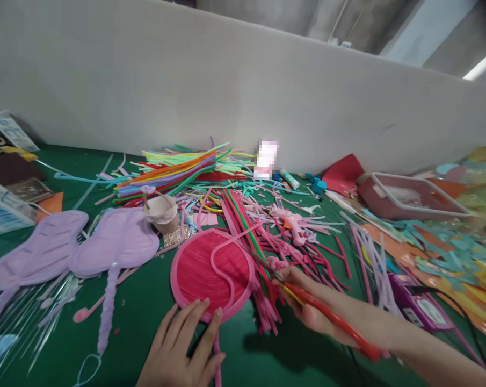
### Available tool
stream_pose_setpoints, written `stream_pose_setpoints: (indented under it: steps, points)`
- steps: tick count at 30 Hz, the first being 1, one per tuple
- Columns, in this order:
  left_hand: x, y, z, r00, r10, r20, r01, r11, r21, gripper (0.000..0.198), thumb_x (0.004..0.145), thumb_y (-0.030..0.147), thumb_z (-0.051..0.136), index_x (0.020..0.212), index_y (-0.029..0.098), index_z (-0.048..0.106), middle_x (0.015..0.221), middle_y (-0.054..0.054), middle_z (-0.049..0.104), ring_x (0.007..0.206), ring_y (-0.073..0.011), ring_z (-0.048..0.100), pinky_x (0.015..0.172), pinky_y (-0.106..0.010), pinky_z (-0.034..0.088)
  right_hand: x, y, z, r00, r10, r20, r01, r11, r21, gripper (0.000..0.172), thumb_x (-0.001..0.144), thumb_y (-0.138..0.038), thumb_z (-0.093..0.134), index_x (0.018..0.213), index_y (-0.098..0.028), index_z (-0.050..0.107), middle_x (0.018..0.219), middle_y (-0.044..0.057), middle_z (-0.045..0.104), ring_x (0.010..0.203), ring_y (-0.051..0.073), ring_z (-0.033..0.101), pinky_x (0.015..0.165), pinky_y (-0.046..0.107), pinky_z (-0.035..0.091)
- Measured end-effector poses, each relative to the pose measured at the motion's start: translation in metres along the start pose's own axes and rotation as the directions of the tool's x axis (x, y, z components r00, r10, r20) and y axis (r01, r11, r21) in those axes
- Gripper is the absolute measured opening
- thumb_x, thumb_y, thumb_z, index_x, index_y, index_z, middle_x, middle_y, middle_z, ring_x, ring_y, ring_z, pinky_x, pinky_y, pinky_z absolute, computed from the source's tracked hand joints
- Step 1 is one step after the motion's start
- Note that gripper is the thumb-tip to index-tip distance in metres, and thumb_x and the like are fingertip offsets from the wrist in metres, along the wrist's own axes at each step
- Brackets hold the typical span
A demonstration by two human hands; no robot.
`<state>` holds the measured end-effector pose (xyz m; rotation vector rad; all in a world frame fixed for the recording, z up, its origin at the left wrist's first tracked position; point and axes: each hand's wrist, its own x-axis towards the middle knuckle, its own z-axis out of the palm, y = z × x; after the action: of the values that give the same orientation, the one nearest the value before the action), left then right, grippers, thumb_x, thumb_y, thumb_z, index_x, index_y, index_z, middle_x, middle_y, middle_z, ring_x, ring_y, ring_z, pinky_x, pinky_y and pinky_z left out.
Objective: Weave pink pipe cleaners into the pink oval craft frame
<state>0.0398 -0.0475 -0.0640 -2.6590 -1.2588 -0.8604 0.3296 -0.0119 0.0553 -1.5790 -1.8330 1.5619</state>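
Note:
A round disc of deep pink pipe cleaners point(198, 269) with a paler pink rim lies flat in front of me. One pale pink pipe cleaner point(214, 263) curves in an S across its face, and a pink stem point(217, 357) runs down from its lower edge. My left hand point(182, 344) rests with fingers apart on the disc's lower rim. My right hand point(303, 301) is closed around a long red-handled tool point(335, 320) with yellow on it. The tool's narrow dark metal end points at the disc's right edge; its exact kind is unclear.
Pink and red pipe cleaners point(267, 309) lie right of the disc, multicoloured ones point(170, 174) behind. Lilac fuzzy shapes point(133, 231) and a small tub point(162, 215) stand left. On the right are a purple corded device point(420, 303) and a plastic bin point(412, 199). A white partition point(226, 80) rises behind.

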Motion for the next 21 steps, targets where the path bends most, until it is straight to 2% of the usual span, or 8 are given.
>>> stream_pose_setpoints:
  steps: [3, 5, 9, 16, 21]
  points:
    - [0.0, 0.002, 0.002, 1.0, -0.014, -0.013, 0.014, 1.0, -0.021, 0.037, 0.095, 0.038, 0.049, 0.127, 0.025, 0.062, 0.125, -0.01, 0.065, 0.115, -0.0264, 0.057, 0.103, -0.043, 0.037, 0.012, -0.006, -0.002, 0.993, 0.096, 0.071, -0.094, 0.995, -0.034, 0.076, 0.078, -0.082, 0.04, 0.119, -0.018, 0.045, 0.073, -0.002, 0.047, 0.056, 0.011, 0.048, 0.047, 0.022, 0.045]
    - [-0.001, 0.002, 0.003, 1.0, -0.019, -0.016, 0.019, 1.0, -0.022, 0.037, 0.095, 0.038, 0.049, 0.127, 0.025, 0.062, 0.125, -0.01, 0.065, 0.116, -0.0264, 0.057, 0.104, -0.043, 0.036, 0.019, -0.008, -0.003, 0.989, 0.109, 0.101, -0.103, 0.993, -0.058, 0.068, 0.081, -0.079, 0.04, 0.113, -0.018, 0.044, 0.069, -0.004, 0.045, 0.052, 0.009, 0.047, 0.043, 0.019, 0.043]
    - [-0.001, 0.001, 0.003, 1.0, -0.02, -0.019, 0.019, 1.0, -0.019, 0.037, 0.095, 0.039, 0.048, 0.127, 0.024, 0.062, 0.125, -0.011, 0.065, 0.116, -0.0258, 0.058, 0.105, -0.043, 0.035, 0.028, -0.005, -0.005, 0.985, 0.084, 0.151, -0.073, 0.994, -0.077, 0.056, 0.084, -0.074, 0.042, 0.096, -0.02, 0.042, 0.066, -0.006, 0.045, 0.049, 0.008, 0.048, 0.042, 0.018, 0.042]
    - [-0.002, 0.001, 0.005, 1.0, 0.013, -0.022, -0.013, 1.0, 0.019, 0.037, 0.095, 0.039, 0.049, 0.125, 0.024, 0.063, 0.125, -0.011, 0.065, 0.115, -0.0256, 0.058, 0.104, -0.043, 0.037, 0.046, -0.016, -0.016, 0.989, 0.061, 0.132, -0.038, 0.985, -0.166, 0.054, 0.084, -0.072, 0.045, 0.096, -0.02, 0.043, 0.07, -0.004, 0.048, 0.051, 0.009, 0.047, 0.044, 0.02, 0.044]
    - [-0.001, -0.007, 0.002, 0.997, 0.083, 0.003, -0.083, 0.995, 0.051, 0.039, 0.092, 0.039, 0.053, 0.127, 0.023, 0.062, 0.126, -0.011, 0.065, 0.116, -0.0265, 0.057, 0.102, -0.042, 0.038, 0.064, -0.015, -0.029, 0.976, -0.019, 0.218, 0.065, 0.976, -0.207, 0.051, 0.085, -0.068, 0.049, 0.098, -0.019, 0.044, 0.073, -0.004, 0.05, 0.051, 0.008, 0.046, 0.044, 0.019, 0.04]
